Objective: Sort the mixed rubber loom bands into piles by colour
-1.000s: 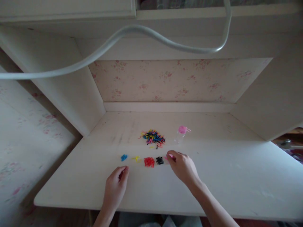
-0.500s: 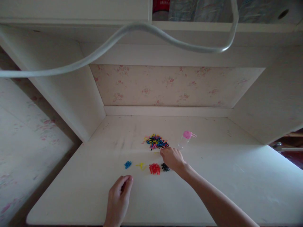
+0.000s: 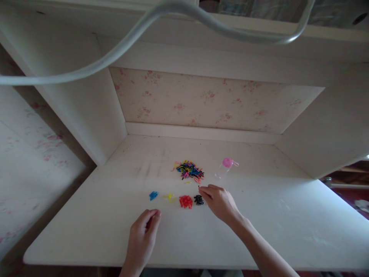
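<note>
My right hand [image 3: 217, 200] pinches a small black rubber band [image 3: 198, 187], whose tip shows past the fingertips. Just below it lies a little pile of black rubber bands [image 3: 198, 200]. Left of that pile sit a red pile [image 3: 186, 202], a few yellow bands [image 3: 169, 197] and a blue pile [image 3: 153, 195]. Behind them spreads a mixed heap of coloured rubber bands [image 3: 190, 169], with a single yellow band [image 3: 188, 182] in front. My left hand [image 3: 144, 231] rests on the table below the blue pile, loosely closed, with nothing visible in it.
A small clear container with a pink lid [image 3: 227, 163] lies right of the heap. The white table [image 3: 95, 227] is bounded by side panels and a flowered back wall [image 3: 184, 102]. A pale cable [image 3: 121, 50] hangs across the upper view.
My right hand has drawn back from the mixed heap toward the black pile, and a black rubber band now shows at its fingertips. My left hand keeps its pose. The view has tilted slightly.
</note>
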{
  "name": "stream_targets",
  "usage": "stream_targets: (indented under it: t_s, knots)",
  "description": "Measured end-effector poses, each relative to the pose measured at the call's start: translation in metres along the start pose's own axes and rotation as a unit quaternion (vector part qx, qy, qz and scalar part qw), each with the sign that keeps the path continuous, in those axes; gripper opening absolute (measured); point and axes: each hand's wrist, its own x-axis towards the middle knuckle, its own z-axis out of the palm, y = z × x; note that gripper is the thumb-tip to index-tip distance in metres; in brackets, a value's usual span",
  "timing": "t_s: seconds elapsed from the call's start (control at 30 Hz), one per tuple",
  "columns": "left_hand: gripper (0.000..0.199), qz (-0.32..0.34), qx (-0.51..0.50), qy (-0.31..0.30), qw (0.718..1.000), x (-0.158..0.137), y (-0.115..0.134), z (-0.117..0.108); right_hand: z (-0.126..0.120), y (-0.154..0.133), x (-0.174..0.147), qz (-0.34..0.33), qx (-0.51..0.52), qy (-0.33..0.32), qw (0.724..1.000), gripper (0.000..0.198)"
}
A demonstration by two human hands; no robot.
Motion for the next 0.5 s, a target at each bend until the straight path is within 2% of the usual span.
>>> stream_targets:
  t_s: [0.23, 0.5]
  knots:
    - [0.032, 0.017, 0.023, -0.002, 1.0, 0.0, 0.001, 0.001, 0.018, 0.004, -0.03, -0.008, -0.005, 0.009, 1.0, 0.032]
    - [0.03, 0.024, 0.044, -0.007, 0.999, 0.002, 0.005, 0.002, 0.029, 0.005, -0.037, -0.009, -0.006, 0.0, 1.0, 0.03]
